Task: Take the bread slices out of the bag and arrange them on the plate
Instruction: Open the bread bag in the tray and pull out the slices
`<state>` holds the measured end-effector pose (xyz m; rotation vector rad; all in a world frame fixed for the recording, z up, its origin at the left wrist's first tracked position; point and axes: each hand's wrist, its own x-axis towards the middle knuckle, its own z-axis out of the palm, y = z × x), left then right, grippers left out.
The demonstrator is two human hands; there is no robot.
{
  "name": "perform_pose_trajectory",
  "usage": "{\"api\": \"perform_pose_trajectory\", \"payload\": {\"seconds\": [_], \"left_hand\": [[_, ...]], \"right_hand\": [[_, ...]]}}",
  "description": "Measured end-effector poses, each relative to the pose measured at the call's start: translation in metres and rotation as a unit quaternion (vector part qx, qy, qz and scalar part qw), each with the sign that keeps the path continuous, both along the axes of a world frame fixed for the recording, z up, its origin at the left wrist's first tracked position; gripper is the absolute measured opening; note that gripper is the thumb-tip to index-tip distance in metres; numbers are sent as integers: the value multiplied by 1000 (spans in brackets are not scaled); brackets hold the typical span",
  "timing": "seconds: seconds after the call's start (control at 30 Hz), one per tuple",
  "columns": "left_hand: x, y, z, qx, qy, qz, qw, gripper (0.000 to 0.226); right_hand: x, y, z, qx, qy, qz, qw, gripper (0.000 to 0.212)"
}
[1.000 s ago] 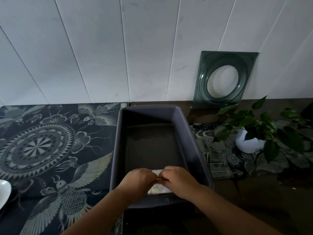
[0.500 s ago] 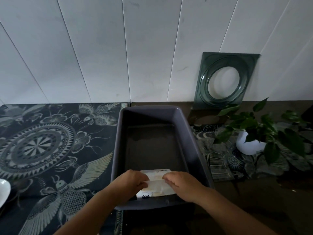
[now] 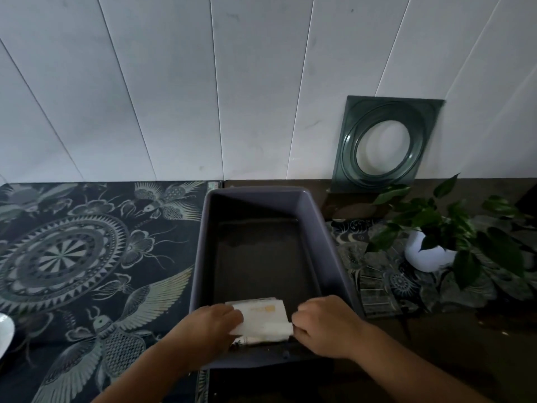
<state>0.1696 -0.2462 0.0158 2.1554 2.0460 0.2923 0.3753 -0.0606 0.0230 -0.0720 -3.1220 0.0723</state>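
Both hands reach forward into the near end of the gray tub (image 3: 334, 242), at 6 o'clock. Left hand (image 3: 210, 325) pinches the left edge of the bread bag (image 3: 261, 318), right hand (image 3: 322, 324) grips its right edge, knuckles up. One white plate (image 3: 4, 330) edge shows at 9 o'clock on the counter (image 3: 436, 344).

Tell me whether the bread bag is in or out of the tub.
In. The bread bag sits inside the tub's near end, left hand and right hand gripping its sides.
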Motion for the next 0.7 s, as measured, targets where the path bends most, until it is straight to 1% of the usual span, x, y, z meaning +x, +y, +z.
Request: {"api": "perform_pose_trajectory", "payload": {"seconds": [0.07,0.13,0.17,0.23,0.27,0.33,0.37,0.4,0.47,0.57,0.67,0.7], "left_hand": [[-2,-7,2,54,-19,-4,998,10],[2,-6,6,77,-38,1,996,8],[4,-4,7,83,-46,2,996,10],[4,2,9,76,-68,6,995,14],[2,4,11,69,-89,12,994,14],[-3,5,15,72,-126,42,988,14],[-4,5,18,87,-120,60,987,20],[-5,4,20,109,-94,67,987,30],[-1,5,22,126,-29,33,991,41],[5,6,24,142,12,-1,990,40],[4,4,25,148,9,1,989,33],[3,3,24,145,7,2,989,30]], "right_hand": [[4,-4,5,-22,17,-20,999,34],[2,-12,8,-12,48,-18,999,38],[-2,-17,7,-8,65,-11,998,33],[-10,-23,4,-16,83,-4,996,13],[-14,-23,4,-32,81,-16,996,9],[-19,-20,4,-93,64,-71,991,14],[-21,-18,4,-127,57,-95,986,16],[-22,-16,3,-152,53,-107,981,16],[-24,-15,2,-174,50,-114,977,16],[-25,-16,-3,-178,51,-118,976,20],[-24,-18,-5,-166,38,-112,979,24],[-24,-18,-5,-159,33,-106,981,29]]}}
